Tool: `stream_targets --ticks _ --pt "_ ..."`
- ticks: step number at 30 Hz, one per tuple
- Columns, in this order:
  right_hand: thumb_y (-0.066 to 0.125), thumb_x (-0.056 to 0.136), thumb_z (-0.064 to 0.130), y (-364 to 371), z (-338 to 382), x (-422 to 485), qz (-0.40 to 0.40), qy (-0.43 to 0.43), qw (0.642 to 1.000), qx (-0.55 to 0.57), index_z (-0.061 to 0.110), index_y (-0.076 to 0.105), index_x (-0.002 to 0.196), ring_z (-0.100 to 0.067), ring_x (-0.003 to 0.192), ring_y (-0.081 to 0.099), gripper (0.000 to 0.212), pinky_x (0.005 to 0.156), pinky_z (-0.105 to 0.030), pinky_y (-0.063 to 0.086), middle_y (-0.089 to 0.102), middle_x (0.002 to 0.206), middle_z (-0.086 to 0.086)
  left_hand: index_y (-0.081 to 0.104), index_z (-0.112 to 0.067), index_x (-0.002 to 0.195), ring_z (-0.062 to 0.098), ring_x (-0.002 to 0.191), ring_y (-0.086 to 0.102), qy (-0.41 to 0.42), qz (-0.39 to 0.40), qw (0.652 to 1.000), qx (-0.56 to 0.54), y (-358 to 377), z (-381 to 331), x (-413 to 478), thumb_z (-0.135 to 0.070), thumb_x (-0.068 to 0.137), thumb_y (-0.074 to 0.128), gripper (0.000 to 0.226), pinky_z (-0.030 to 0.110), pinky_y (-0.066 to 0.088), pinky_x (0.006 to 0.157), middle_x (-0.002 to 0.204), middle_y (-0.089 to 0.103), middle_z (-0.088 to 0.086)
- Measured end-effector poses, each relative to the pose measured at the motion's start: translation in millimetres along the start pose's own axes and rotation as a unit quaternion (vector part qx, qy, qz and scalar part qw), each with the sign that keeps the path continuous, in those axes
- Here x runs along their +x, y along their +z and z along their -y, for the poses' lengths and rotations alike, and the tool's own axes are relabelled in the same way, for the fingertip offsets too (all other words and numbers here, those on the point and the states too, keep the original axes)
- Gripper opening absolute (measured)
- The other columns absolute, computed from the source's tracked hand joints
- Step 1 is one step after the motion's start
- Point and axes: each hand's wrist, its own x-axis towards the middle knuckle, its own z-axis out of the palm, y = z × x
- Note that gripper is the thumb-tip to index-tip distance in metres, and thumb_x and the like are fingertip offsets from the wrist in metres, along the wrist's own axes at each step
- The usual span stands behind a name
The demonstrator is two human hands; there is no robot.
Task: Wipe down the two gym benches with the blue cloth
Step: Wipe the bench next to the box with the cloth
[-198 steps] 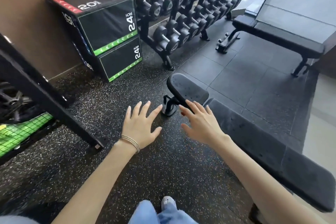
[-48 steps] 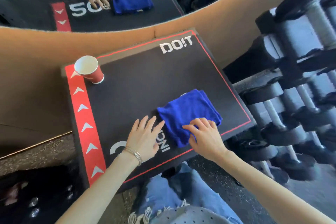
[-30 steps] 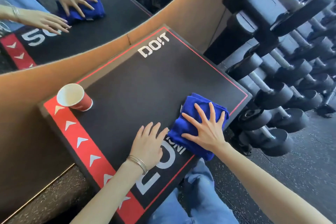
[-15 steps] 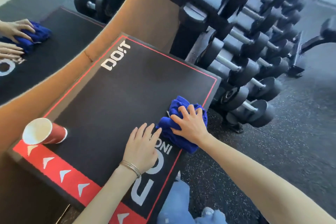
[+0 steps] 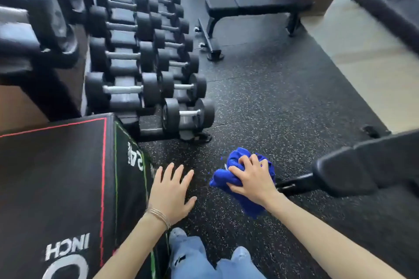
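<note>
My right hand (image 5: 251, 176) grips the bunched blue cloth (image 5: 235, 181) in the air above the speckled floor, its fingers curled into the fabric. My left hand (image 5: 170, 192) hovers beside it with fingers spread, holding nothing. The near black bench (image 5: 367, 161) comes in from the right edge, its padded end just right of the cloth. The second black bench (image 5: 254, 4) stands flat at the back, near a brown pillar.
A black plyo box (image 5: 56, 188) with red lines stands at the left. Behind it runs a long rack of dumbbells (image 5: 145, 56). Open rubber floor (image 5: 272, 97) lies between the two benches. My jeans and shoes show at the bottom.
My right hand has lifted the cloth off the plyo box and carried it right, toward the near bench. My view has swung right; my left hand has left the box top.
</note>
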Motion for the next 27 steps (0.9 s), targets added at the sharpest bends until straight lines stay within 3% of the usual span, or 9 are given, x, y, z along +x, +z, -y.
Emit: stream_targets --ticks 6,13,19,27 --pt "0.078 0.055 0.058 17.1 -106.5 -114.5 0.028 0.16 0.987 0.016 0.029 0.068 0.086 -0.029 0.071 0.057 0.043 0.055 -0.04 0.044 0.059 0.081 -0.005 0.016 -0.031 0.148 0.028 0.145 0.013 0.123 0.006 0.992 0.025 1.9 -145.1 53.0 -0.063 0.085 0.034 0.073 0.048 0.007 0.116 0.156 0.022 0.003" --pt "0.075 0.062 0.055 44.0 -195.9 -215.1 0.066 0.281 0.956 0.048 0.028 0.067 0.088 -0.031 0.076 0.055 0.038 0.059 -0.041 0.042 0.057 0.085 -0.005 0.016 -0.03 0.148 0.029 0.144 0.013 0.216 0.025 0.975 0.051 4.9 -285.2 89.3 -0.06 0.086 0.038 0.072 0.049 0.009 0.116 0.155 0.022 0.004" --pt "0.049 0.082 0.062 75.8 -245.8 -232.9 0.107 0.323 0.937 0.076 0.033 0.055 0.112 -0.028 0.102 0.042 0.042 0.079 -0.042 0.034 0.047 0.11 -0.003 0.016 -0.028 0.148 0.03 0.144 0.014 0.252 0.05 0.963 0.079 2.9 -343.3 127.3 -0.058 0.086 0.041 0.074 0.049 0.01 0.116 0.155 0.021 0.005" --pt "0.049 0.082 0.061 127.9 -312.6 -193.1 0.133 0.351 0.922 0.097 0.031 0.055 0.116 -0.028 0.106 0.041 0.045 0.08 -0.04 0.033 0.046 0.115 -0.005 0.018 -0.024 0.148 0.031 0.142 0.018 0.285 0.068 0.951 0.094 13.7 -384.6 225.8 -0.057 0.086 0.044 0.074 0.05 0.014 0.115 0.154 0.023 0.007"
